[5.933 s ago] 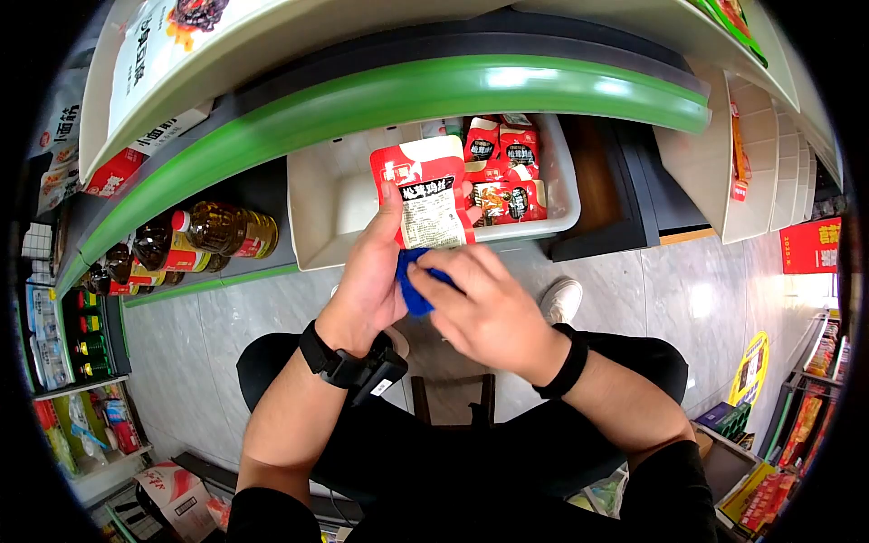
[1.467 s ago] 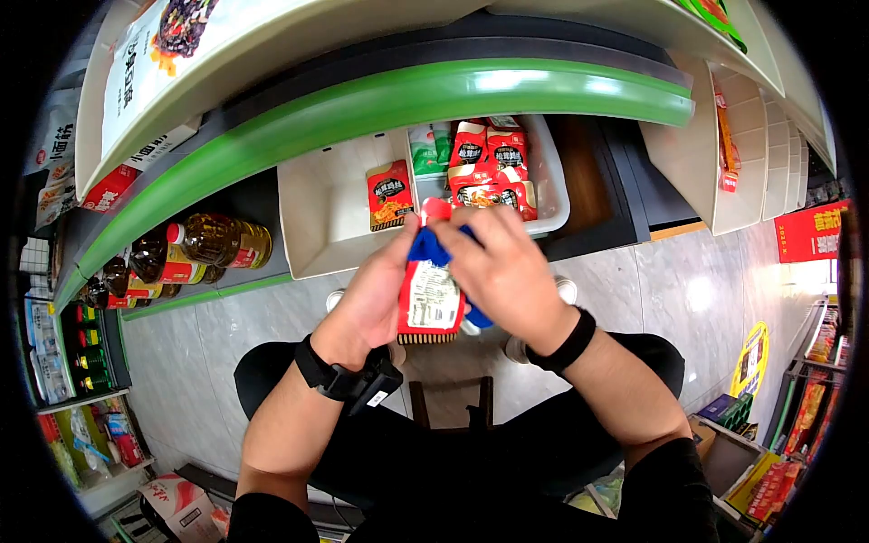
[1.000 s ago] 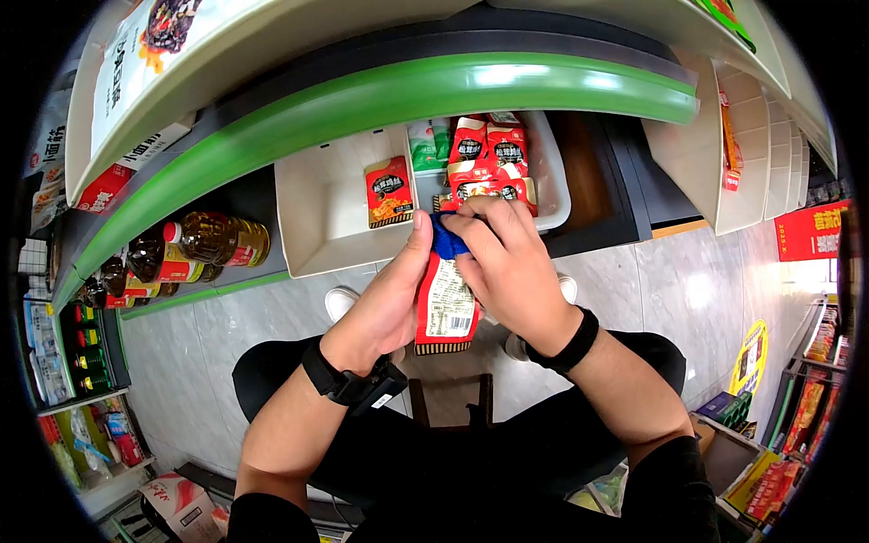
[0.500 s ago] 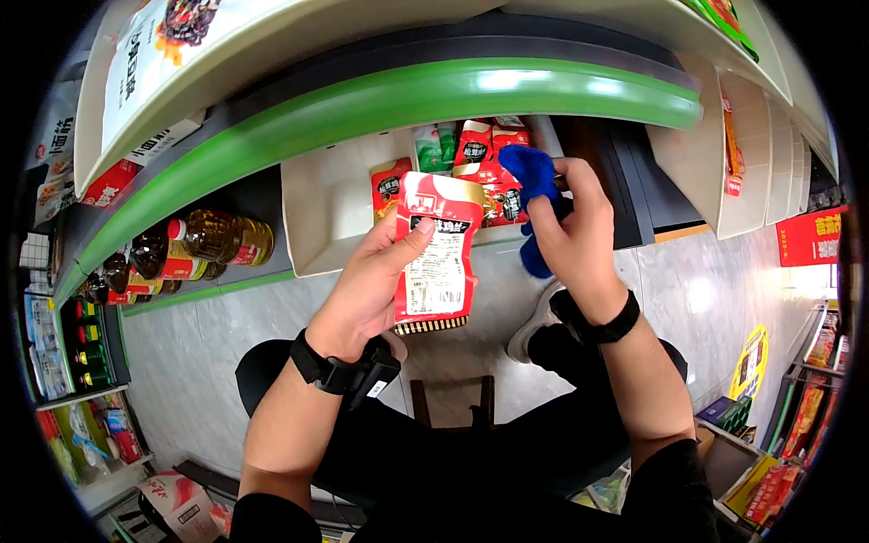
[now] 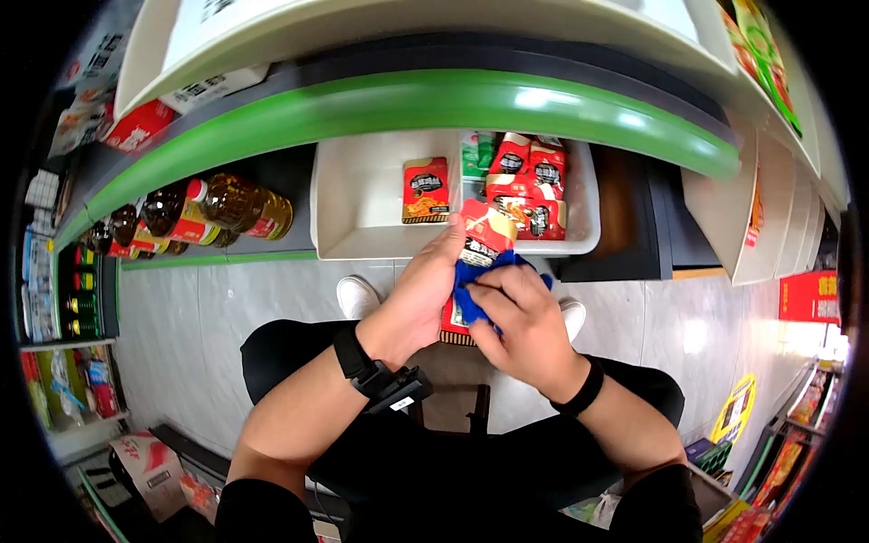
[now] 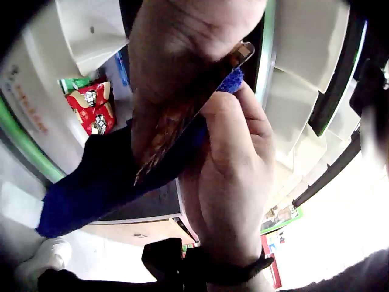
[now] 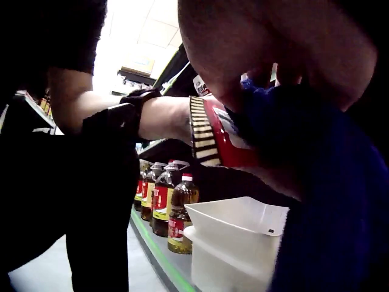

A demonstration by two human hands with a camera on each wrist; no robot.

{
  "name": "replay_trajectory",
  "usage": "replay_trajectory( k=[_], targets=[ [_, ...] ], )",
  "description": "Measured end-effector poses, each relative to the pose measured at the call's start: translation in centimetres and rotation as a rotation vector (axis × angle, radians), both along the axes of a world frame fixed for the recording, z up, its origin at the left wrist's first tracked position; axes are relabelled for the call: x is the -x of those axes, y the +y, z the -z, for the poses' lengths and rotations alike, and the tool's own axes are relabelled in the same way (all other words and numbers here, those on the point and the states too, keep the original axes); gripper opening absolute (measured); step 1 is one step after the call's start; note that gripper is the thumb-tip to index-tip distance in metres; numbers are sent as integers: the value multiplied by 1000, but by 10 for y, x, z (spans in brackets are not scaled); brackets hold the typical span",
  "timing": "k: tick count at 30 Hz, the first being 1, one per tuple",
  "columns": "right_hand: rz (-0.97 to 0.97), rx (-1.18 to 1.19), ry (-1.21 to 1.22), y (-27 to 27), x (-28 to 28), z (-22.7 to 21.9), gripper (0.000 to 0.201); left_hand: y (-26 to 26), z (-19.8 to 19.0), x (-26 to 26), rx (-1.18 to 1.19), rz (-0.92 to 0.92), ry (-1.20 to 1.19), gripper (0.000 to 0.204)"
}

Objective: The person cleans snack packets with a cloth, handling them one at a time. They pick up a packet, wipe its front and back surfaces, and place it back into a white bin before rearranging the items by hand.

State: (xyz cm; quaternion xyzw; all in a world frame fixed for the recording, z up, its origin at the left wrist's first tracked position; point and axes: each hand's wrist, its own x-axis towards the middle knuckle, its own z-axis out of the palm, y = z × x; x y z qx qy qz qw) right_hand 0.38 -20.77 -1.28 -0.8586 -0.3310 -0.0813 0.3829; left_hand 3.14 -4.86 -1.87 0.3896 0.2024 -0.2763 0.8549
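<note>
My left hand holds a red foil food pouch, printed back up, with the thumb along its left edge. A blue cloth lies across the pouch's middle, and my right hand grips it with curled fingers against the pouch. From the left wrist, the pouch shows edge-on, the cloth hanging down beside it. The right wrist view shows the pouch's striped bottom end next to the bunched cloth. Beyond the hands, a similar red pouch lies in a white bin.
A second bin at right holds several red pouches and a green packet. The green-edged shelf overhangs both bins. Oil bottles stand at left. Grey tiled floor lies below.
Half a second ago the right hand held the cloth off to the right; now it presses the cloth on the pouch. The left hand still holds the pouch, now tilted. The head view has shifted.
</note>
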Motion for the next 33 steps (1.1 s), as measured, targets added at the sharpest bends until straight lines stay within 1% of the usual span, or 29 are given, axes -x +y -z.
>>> replay_trajectory(
  k=[1, 3, 5, 6, 9, 11, 13, 14, 16, 17, 18, 19, 20, 21, 23, 25, 26, 27, 29, 30, 33],
  targets=[
    [-24, -7, -8, 2, 1, -1, 27, 1, 1, -1, -2, 9, 10, 55],
    [-86, -19, 81, 2, 2, -7, 26, 4, 1, -3, 17, -6, -13, 56],
    [-184, -46, 80, 4, 0, -10, 26, 8, 3, -6, 43, -9, 8, 57],
    [-227, -58, 81, 3, 0, -11, 26, 11, 1, -8, 61, 3, -17, 59],
    [-243, -77, 155, -8, -17, -18, 25, 14, 1, -10, 83, 17, -2, 59],
    [-29, -160, 214, -20, -29, -22, 21, 13, -4, -11, 65, 1, -20, 61],
    [281, -271, 383, -31, -35, -17, 21, 21, -8, -10, 5, 88, -53, 62],
    [291, -267, 310, -31, -38, -14, 21, 18, -9, -10, -39, 78, -74, 62],
    [312, -261, 164, -25, -40, -11, 21, 11, -12, -9, -8, 49, -68, 63],
    [252, -163, 110, -21, -36, -9, 24, 6, -15, -7, 7, 37, -62, 63],
    [219, -141, 79, -14, -30, -8, 25, 3, -23, -5, 10, 4, -33, 54],
    [186, -119, 48, -7, -24, -6, 26, 5, -16, -6, 48, -8, -42, 55],
    [132, -113, 116, -6, -17, -3, 28, 5, -11, -8, 79, -46, -39, 55],
    [93, -102, 69, -1, -12, 0, 27, 6, -8, -10, 110, -88, -37, 55],
    [-2, -42, 45, 3, -4, -6, 28, 13, 2, -12, 17, -95, -41, 54],
    [-68, -55, 78, 7, 3, -5, 26, 21, 9, -13, -22, -49, -45, 62],
    [-91, -69, 105, 9, 5, -6, 23, 21, 12, -15, -56, -106, -50, 63],
    [-116, -83, 130, 9, 7, -8, 21, 23, 11, -16, -1, -98, -73, 63],
    [-202, -39, 187, 8, 8, -12, 17, 29, 7, -21, 77, -59, -64, 66],
    [-243, -17, 214, 7, 9, -14, 16, 30, 3, -25, 72, -57, -71, 67],
    [-136, -132, 186, -1, -2, -26, 13, 32, -5, -27, 65, -50, -85, 70]
  ],
)
